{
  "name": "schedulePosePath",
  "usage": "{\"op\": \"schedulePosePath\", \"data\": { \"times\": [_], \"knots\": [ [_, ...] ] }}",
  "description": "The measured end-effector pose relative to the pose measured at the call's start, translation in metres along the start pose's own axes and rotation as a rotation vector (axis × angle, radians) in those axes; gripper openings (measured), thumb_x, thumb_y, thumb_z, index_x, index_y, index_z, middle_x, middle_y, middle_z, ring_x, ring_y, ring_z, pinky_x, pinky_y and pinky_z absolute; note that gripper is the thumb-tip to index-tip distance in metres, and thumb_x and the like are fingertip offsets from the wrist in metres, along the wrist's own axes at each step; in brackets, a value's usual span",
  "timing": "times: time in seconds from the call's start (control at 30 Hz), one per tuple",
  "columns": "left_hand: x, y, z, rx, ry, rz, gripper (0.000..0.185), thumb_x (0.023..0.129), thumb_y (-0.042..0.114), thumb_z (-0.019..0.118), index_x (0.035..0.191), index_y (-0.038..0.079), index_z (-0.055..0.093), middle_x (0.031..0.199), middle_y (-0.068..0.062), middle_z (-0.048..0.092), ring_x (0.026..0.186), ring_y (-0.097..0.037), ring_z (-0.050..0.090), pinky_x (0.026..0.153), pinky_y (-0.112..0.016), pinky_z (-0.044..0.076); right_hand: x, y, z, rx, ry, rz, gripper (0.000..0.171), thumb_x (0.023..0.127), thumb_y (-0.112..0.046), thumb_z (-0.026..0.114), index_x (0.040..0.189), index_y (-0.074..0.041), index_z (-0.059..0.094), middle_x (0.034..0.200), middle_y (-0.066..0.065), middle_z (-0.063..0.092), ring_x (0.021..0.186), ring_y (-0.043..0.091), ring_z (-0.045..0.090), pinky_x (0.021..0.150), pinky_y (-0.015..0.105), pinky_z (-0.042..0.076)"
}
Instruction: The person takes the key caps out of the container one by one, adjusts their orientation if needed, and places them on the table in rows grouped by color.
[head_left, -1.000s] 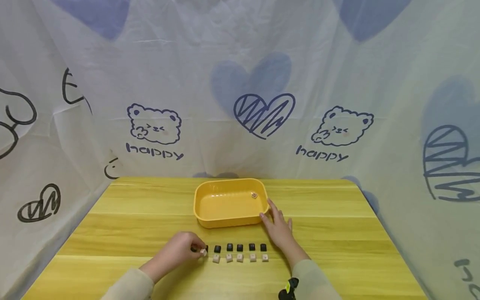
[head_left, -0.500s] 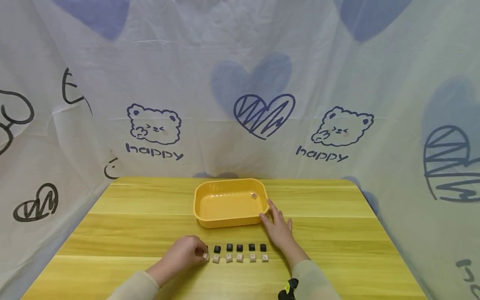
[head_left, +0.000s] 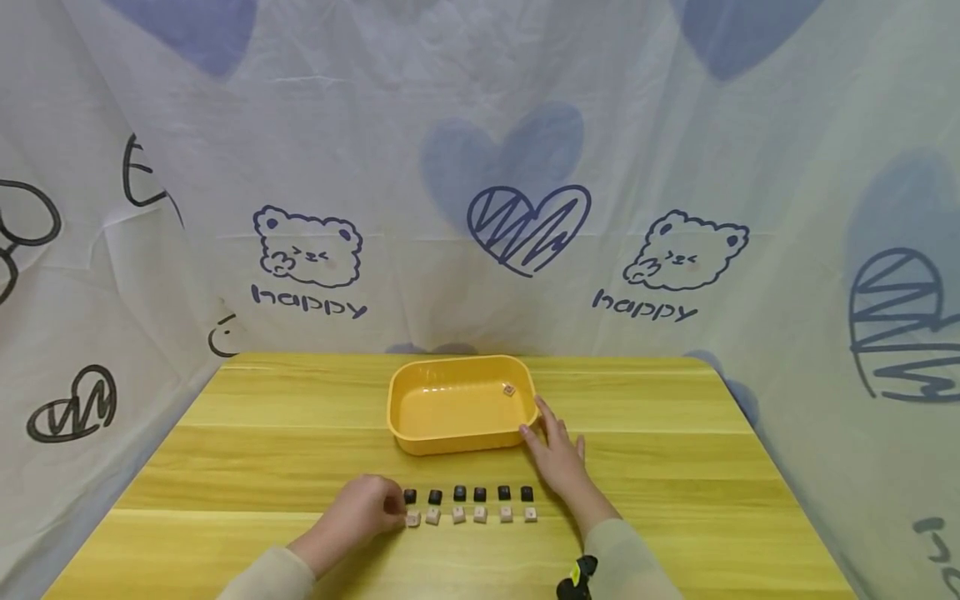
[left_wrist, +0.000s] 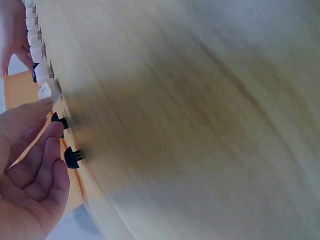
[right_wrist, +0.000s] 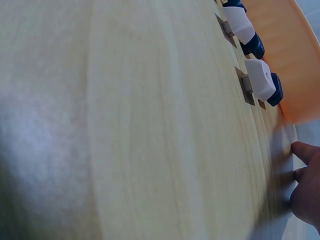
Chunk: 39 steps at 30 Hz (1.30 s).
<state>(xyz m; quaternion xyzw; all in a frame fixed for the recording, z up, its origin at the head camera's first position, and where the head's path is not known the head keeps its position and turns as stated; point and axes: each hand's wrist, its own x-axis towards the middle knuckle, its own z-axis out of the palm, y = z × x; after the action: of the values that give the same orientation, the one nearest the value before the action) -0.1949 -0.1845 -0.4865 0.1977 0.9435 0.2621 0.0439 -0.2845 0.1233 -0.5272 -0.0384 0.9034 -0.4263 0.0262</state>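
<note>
A yellow wood-grain worktop fills the lower part of the head view, walled on three sides by a pale draped cloth backdrop printed with blue hearts, bears and the word "happy".

Both wrist views are blurred and tilted, so the markings on the caps cannot be read. The small pale cube lying inside the tray is too small to make out. The forearms are cut off by the lower edge of the head view.

The left hand rests on the worktop, knuckles up, fingers curled in a narrow grip with the tips at the leftmost white square keycap. Whether they pinch it or only touch it cannot be told. Just beyond that fingertip sits the leftmost black square keycap. To the right of this grip run the row of black keycaps and, nearer the person, the row of white keycaps.

The right hand lies flat, fingers straight and spread, holding nothing. Its fingertips touch the near right corner of the orange rounded plastic tray, and the rows of caps lie just left of its wrist.
</note>
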Motion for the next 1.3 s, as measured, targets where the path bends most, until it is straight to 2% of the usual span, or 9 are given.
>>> {"op": "schedulePosePath", "data": {
  "times": [0.2,0.37,0.47,0.67,1.07,1.17,1.3],
  "knots": [
    [0.004,0.004,0.0,0.012,-0.042,0.035,0.024,0.067,0.014,0.087,0.085,0.013,0.072,0.074,0.011,0.061,0.065,-0.003,0.05,0.061,-0.026,0.046,-0.001,0.001,-0.001,-0.008,0.005,0.008,0.066,0.101,-0.051,0.044,0.157,-0.027,0.018,0.152,0.014,0.036,0.142,0.043,0.018,0.109,0.06,-0.012],
    [0.007,0.006,0.002,0.046,-0.044,0.089,0.018,0.069,0.015,0.086,0.081,0.014,0.072,0.072,0.012,0.06,0.064,-0.001,0.048,0.06,-0.025,0.044,-0.002,0.0,-0.001,-0.009,0.002,0.006,0.068,0.1,-0.055,0.042,0.157,-0.028,0.018,0.151,0.014,0.036,0.142,0.043,0.019,0.109,0.06,-0.011],
    [0.008,0.006,0.003,0.057,-0.041,0.098,0.014,0.071,0.011,0.082,0.079,0.014,0.071,0.071,0.012,0.06,0.064,-0.001,0.048,0.059,-0.026,0.045,-0.002,0.0,0.0,-0.004,0.001,0.004,0.068,0.1,-0.055,0.042,0.157,-0.028,0.017,0.152,0.014,0.036,0.142,0.043,0.018,0.109,0.06,-0.011],
    [0.008,0.004,0.0,0.104,-0.036,0.07,0.013,0.072,0.008,0.08,0.081,0.011,0.072,0.071,0.01,0.06,0.062,-0.003,0.049,0.058,-0.026,0.045,-0.002,0.001,-0.001,0.001,0.005,0.001,0.067,0.1,-0.053,0.043,0.157,-0.027,0.018,0.152,0.015,0.035,0.142,0.044,0.018,0.109,0.06,-0.012],
    [0.008,0.004,-0.001,0.098,-0.047,0.057,0.018,0.07,0.015,0.084,0.083,0.012,0.072,0.068,0.013,0.058,0.06,-0.002,0.048,0.058,-0.026,0.044,-0.002,0.001,-0.001,0.009,0.003,0.002,0.067,0.099,-0.054,0.044,0.157,-0.029,0.018,0.151,0.015,0.036,0.142,0.043,0.018,0.109,0.06,-0.012],
    [0.01,0.007,-0.01,0.099,-0.041,0.076,0.021,0.071,0.017,0.085,0.087,0.009,0.072,0.069,0.01,0.06,0.061,-0.003,0.051,0.058,-0.027,0.046,-0.002,0.0,-0.001,0.01,0.0,0.002,0.068,0.099,-0.054,0.044,0.157,-0.029,0.018,0.151,0.015,0.037,0.142,0.043,0.018,0.109,0.06,-0.012],
    [0.021,0.021,-0.036,0.131,0.007,0.121,0.024,0.075,0.018,0.084,0.092,0.007,0.072,0.072,0.005,0.063,0.064,-0.008,0.056,0.058,-0.028,0.048,-0.002,0.0,-0.002,0.005,-0.004,-0.001,0.068,0.1,-0.054,0.043,0.157,-0.028,0.018,0.152,0.014,0.036,0.142,0.044,0.018,0.109,0.061,-0.012]
  ]
}}
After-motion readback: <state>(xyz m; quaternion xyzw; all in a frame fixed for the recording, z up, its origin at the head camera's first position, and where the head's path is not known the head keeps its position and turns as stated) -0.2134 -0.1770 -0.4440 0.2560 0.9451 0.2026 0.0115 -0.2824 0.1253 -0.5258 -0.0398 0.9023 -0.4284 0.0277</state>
